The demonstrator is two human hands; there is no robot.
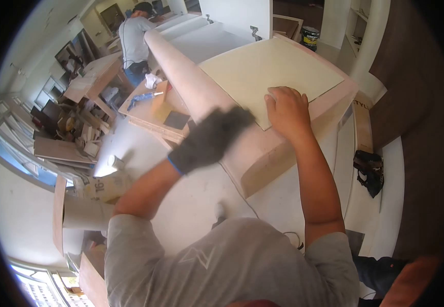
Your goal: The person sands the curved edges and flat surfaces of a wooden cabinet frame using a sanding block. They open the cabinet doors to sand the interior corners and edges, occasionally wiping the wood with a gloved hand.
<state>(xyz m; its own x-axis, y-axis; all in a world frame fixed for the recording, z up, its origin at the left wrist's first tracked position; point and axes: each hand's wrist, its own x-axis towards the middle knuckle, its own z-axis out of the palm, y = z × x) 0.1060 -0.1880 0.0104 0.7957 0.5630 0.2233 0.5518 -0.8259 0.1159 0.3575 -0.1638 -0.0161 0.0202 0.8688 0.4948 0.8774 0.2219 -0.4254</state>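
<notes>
A pale cream sheet (268, 77) lies on top of a long light wooden panel (263, 148) with a curved front edge. My right hand (287, 110) is bare and rests on the sheet's near right part, fingers lying on its surface. My left hand (214, 138) wears a dark grey glove with a blue cuff and is over the panel's left edge, beside the sheet's near corner. Motion smears its fingers, and whether it holds anything is hidden.
Another person (136, 41) in a grey shirt stands at the upper left. A low wooden table (155, 123) left of the panel carries a blue caulking gun (142, 98). A black bag (369, 171) lies at right. A cable runs across the floor below the panel.
</notes>
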